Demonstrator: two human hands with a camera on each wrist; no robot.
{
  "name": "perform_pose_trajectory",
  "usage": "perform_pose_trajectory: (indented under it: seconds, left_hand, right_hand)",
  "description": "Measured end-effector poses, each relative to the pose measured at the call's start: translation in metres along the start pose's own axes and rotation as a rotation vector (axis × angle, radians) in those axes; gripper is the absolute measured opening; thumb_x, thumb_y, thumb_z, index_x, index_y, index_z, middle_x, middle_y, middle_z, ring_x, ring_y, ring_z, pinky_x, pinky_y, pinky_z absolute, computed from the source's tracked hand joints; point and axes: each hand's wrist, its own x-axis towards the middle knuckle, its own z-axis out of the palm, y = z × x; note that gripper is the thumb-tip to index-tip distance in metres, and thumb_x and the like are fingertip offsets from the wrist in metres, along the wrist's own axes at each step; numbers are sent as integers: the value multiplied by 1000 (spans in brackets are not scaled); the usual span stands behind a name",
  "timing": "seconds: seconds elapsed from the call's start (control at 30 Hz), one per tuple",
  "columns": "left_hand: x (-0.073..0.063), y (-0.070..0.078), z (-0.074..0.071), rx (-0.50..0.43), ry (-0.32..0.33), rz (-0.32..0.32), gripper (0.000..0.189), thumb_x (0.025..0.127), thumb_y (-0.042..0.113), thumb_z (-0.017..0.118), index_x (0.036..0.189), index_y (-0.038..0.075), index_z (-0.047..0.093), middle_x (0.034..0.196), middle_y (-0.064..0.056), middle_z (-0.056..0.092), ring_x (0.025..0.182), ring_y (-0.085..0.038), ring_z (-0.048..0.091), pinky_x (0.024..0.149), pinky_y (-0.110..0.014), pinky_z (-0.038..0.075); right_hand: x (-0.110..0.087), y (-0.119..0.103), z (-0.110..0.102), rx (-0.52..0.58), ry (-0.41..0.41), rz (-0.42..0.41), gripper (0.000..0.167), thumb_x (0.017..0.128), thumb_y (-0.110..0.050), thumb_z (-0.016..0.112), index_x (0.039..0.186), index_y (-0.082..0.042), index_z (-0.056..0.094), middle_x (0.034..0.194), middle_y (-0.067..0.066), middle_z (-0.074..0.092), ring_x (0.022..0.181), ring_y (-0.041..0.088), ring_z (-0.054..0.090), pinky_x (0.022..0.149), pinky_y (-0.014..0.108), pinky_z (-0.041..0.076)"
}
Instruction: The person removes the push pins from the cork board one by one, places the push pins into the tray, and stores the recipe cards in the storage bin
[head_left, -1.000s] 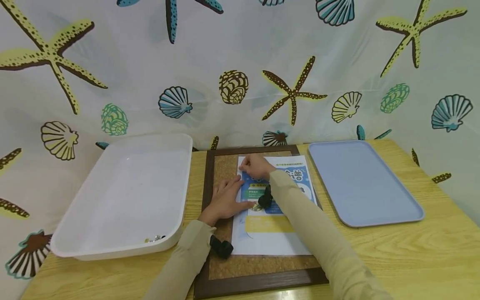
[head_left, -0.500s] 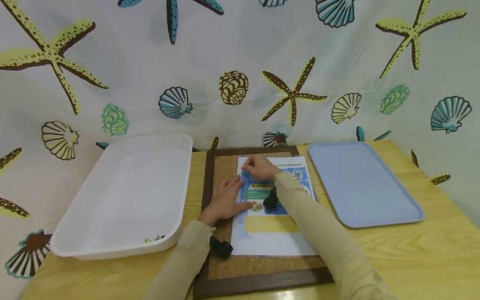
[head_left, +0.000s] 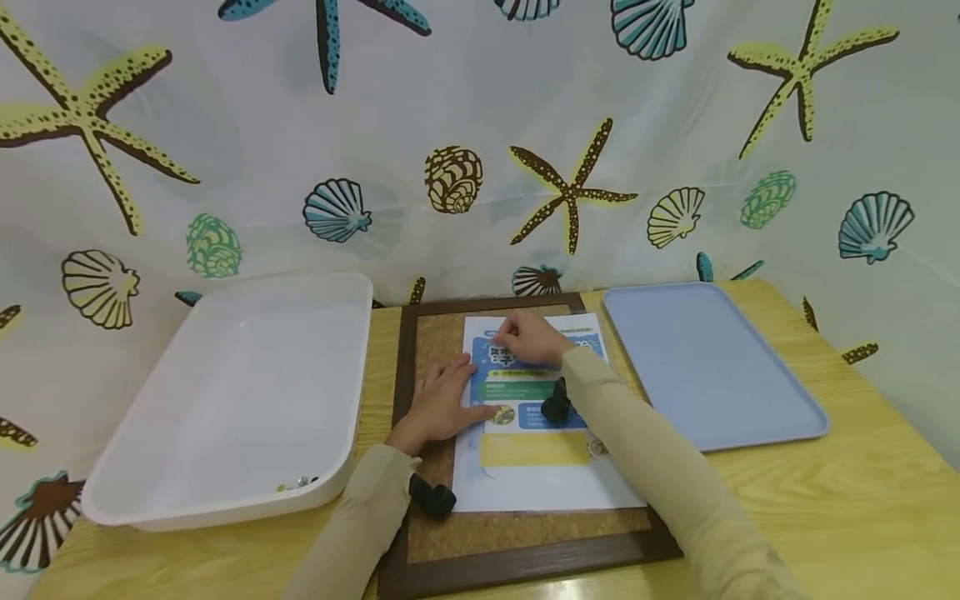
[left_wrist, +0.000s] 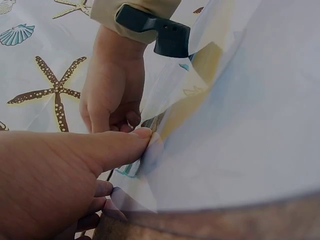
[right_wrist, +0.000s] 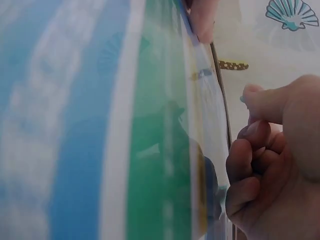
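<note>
A printed poster (head_left: 540, 492) with blue, green and yellow blocks lies on a cork board (head_left: 450, 542) with a dark brown frame. My left hand (head_left: 437, 406) rests at the poster's left edge, fingers spread; in the left wrist view its thumb (left_wrist: 117, 147) lies along the glossy sheet. Over the upper left of the poster is my right hand (head_left: 531, 338), curled with thumb and forefinger together. A small teal piece (right_wrist: 243, 99) shows at those fingertips in the right wrist view, pinched and mostly hidden.
A white tub (head_left: 255, 375) stands to the left, with several small metallic and coloured bits (head_left: 298, 483) near its front. A light blue tray (head_left: 712, 358) lies right of the board on the wooden table (head_left: 847, 500). Behind hangs a shell-patterned cloth (head_left: 450, 83).
My right hand has shifted a little right, away from the poster's upper left corner, uncovering more of the print. My left hand stays put on the poster. The head view has turned slightly right.
</note>
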Motion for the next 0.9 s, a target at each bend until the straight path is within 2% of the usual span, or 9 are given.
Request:
perform_pose_trajectory:
  seconds: [0.27,0.47,0.7,0.9]
  left_hand:
    - [-1,-1,2,-7,-2,2,79,85,46,68,147,6,38,159,-12,24,139,-34,23,113,-55,18]
    - [-2,-1,0,-6,-8,-5,80,85,46,68,147,7,38,159,-12,23,139,-33,23,113,-54,17]
    - [-5,1,-2,-11,-9,-10,80,85,45,68,147,6,37,159,-12,23,139,-34,22,114,-54,16]
    - [-6,0,-2,-9,3,6,78,86,44,68,147,5,38,159,-13,24,140,-34,22,114,-54,15]
  right_hand:
    - [-15,14,-19,12,0,42,19,98,-22,55,93,-5,64,77,3,57,65,13,47,65,26,40]
    - [-20,19,-31,-38,-20,48,18,98,-21,55,93,-5,64,79,3,57,65,13,47,64,26,39]
    - [-27,26,-46,-82,-13,92,22,98,-22,55,94,-4,67,80,3,58,66,14,48,65,27,38]
    - [-34,39,-53,-83,2,82,20,96,-18,56,94,-1,66,78,5,60,64,13,48,64,26,39]
